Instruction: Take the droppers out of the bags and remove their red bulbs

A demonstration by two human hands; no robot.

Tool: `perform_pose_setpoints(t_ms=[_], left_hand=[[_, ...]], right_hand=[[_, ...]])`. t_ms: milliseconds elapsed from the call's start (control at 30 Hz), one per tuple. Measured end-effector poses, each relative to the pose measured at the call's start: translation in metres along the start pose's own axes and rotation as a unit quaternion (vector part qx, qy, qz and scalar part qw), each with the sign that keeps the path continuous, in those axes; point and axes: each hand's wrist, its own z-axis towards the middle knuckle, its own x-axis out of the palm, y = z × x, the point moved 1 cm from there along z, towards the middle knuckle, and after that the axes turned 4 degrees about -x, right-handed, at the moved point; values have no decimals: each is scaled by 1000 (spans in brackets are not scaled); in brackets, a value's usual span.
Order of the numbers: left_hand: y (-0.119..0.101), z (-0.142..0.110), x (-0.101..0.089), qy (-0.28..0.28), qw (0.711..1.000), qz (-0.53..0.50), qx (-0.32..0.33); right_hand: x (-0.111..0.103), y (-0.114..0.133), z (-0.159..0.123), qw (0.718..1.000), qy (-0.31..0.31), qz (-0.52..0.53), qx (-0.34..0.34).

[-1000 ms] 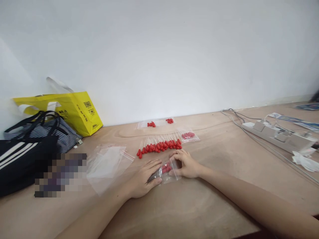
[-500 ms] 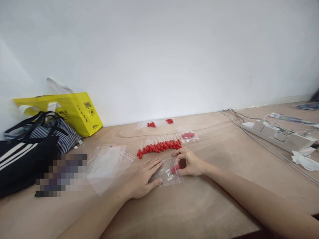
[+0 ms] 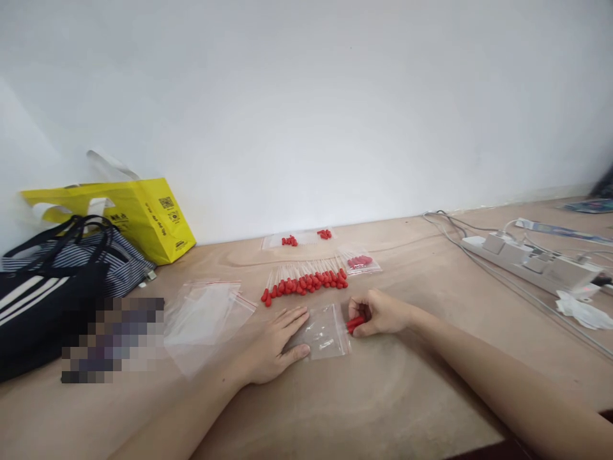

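My left hand (image 3: 275, 342) lies flat with fingers stretched, pressing the left edge of a small clear zip bag (image 3: 325, 332) on the wooden table (image 3: 383, 396). My right hand (image 3: 378, 313) is closed on a few red-tipped droppers (image 3: 355, 323), just right of the bag's opening. The bag looks empty. A row of red-tipped droppers (image 3: 304, 281) lies just behind the hands.
A pile of empty zip bags (image 3: 205, 313) lies left. Small filled bags with red parts, one (image 3: 360, 261) near the row and another (image 3: 299, 239) by the wall. Yellow bag (image 3: 138, 214) and black striped bag (image 3: 52, 287) at left. A power strip (image 3: 531, 265) with cables at right.
My right hand has drawn the red droppers out of the clear bag and moved right. The left hand stays flat on the bag.
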Motion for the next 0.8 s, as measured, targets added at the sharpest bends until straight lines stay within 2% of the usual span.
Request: perform_pose_setpoints(t_ms=[200, 233, 333, 433, 533, 600, 633, 733, 800], left_hand=[[5, -2, 2, 1, 1000, -10, -4], [6, -2, 3, -1, 1000, -11, -2], [9, -2, 6, -12, 1000, -21, 8], [11, 2, 9, -47, 996, -71, -2], [5, 15, 10, -133, 974, -181, -24], [-3, 27, 12, -160, 939, -299, -60], [-8, 33, 13, -159, 911, -371, -85], [-25, 47, 19, -154, 787, -583, -130], [-34, 52, 23, -159, 704, -677, -145]], right_hand=[[-44, -18, -15, 985, -5, 155, 75], [-53, -21, -17, 982, -35, 170, 75], [-73, -27, -21, 956, -185, 220, 65], [-66, -24, -14, 908, -299, 291, 48], [-34, -9, 2, 879, -336, 336, 40], [-7, 3, 11, 876, -334, 345, 35], [5, 9, 15, 881, -328, 339, 31], [33, 21, 19, 901, -298, 317, 5], [44, 23, 20, 908, -281, 311, -7]])
